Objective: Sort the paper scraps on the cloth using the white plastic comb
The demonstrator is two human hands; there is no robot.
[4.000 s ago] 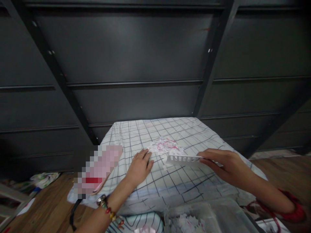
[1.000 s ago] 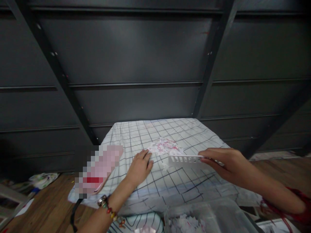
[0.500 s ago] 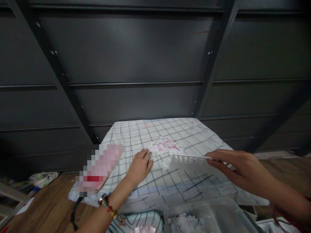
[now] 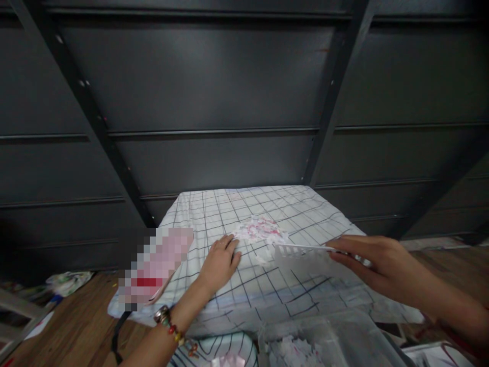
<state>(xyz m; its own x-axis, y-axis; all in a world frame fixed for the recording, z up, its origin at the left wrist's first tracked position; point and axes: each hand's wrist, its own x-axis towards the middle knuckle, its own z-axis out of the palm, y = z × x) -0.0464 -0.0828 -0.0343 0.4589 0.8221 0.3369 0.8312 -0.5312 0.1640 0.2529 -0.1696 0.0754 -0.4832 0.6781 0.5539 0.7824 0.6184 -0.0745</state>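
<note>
Shreds [image 4: 296,351] sit in plastic bin [image 4: 362,339], paper heap [image 4: 260,231] remains; your left hand [image 4: 219,261] spread, right hand [image 4: 369,261] pinching white slotted tool [image 4: 301,247].

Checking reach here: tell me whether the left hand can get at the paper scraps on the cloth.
Likely yes: the left hand lies on the cloth beside the paper scraps, with nothing visible between them.

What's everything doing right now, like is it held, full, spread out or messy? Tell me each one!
Left hand: open, palm down on the cloth
Right hand: pinching the white slotted piece
White slotted piece: held, blurry
Paper scraps: loosely heaped
Checked cloth: spread out
Clear box: partly filled with scraps
Beaded bracelet: worn
Pink thing: lying down, pixelated
</note>
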